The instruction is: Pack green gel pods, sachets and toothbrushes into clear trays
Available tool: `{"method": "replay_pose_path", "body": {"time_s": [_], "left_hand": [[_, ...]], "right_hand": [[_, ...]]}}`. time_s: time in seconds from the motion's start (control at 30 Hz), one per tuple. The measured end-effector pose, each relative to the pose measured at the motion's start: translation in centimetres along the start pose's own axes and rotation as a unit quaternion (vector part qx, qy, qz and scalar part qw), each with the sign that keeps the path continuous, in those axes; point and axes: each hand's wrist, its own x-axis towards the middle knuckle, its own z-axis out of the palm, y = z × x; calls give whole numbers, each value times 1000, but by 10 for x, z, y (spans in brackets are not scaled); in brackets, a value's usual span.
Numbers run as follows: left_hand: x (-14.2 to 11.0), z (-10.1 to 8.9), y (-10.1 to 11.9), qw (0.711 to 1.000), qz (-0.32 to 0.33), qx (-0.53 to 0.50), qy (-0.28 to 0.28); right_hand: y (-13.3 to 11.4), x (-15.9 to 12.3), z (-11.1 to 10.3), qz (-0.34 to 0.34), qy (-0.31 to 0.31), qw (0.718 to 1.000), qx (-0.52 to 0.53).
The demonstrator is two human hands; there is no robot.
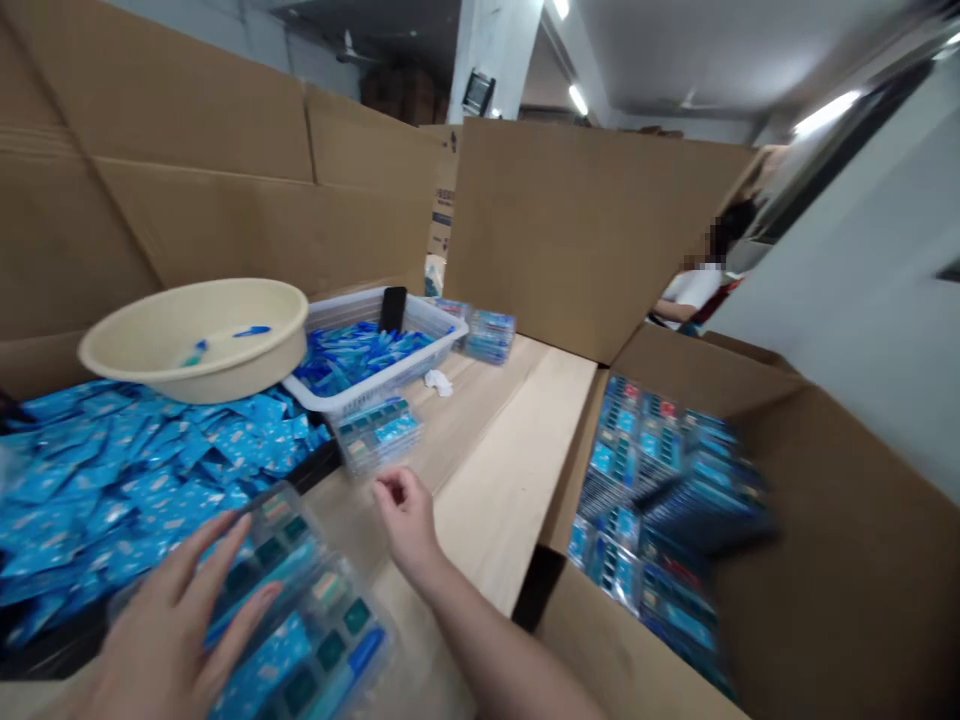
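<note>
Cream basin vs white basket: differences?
The cream basin is round; the white basket is roughly rectangular.
The basin shows a couple of small items; the basket has a blue heap and a black object.
Both are open-topped.

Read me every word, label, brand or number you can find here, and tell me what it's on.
No text is clear enough to quote.
Cardboard panel at the back: dark blue print, too small and blurred to read.
Blue packets: pale marks, too blurred to tell whether they are lettering.
Clear compartment cases by the left hand: no readable text.
</note>
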Motion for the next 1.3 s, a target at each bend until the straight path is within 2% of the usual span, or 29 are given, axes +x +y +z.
{"method": "replay_pose_path", "body": {"time_s": [0.17, 0.23, 0.3, 0.33, 0.4, 0.5, 0.6, 0.7, 0.8, 0.9, 0.97, 1.17, 1.3], "left_hand": [[23, -9, -15, 999, -32, -13, -31], [23, -12, -22, 998, -45, -15, -39], [19, -13, -31, 997, -53, -16, -49], [18, -14, -35, 997, -59, -16, -57], [17, -14, -41, 994, -72, -17, -78], [30, -16, -37, 987, -95, -24, -125], [61, -14, -19, 977, -96, -42, -183], [101, 5, -1, 970, -50, -39, -235], [134, 39, 9, 965, 23, 3, -260], [150, 70, 15, 961, 67, 56, -262], [154, 83, 19, 959, 70, 79, -262], [157, 88, 25, 959, 40, 90, -267], [159, 83, 28, 957, -5, 61, -285]], "right_hand": [[1, 35, 10, -14, -42, 999, -20], [7, 46, 2, -42, -10, 998, -48], [16, 64, -11, -66, 50, 992, -94], [21, 76, -18, -67, 76, 987, -122], [34, 104, -29, -48, 89, 981, -168], [56, 138, -31, -8, 55, 982, -179], [79, 151, -21, -13, 40, 987, -154], [95, 149, -11, -30, 56, 989, -136], [100, 148, -6, -41, 73, 988, -132], [97, 153, -4, -52, 71, 989, -119], [94, 158, -3, -57, 64, 990, -109], [90, 178, -13, -40, 13, 997, -62], [91, 204, -37, -32, 88, 993, -69]]}}
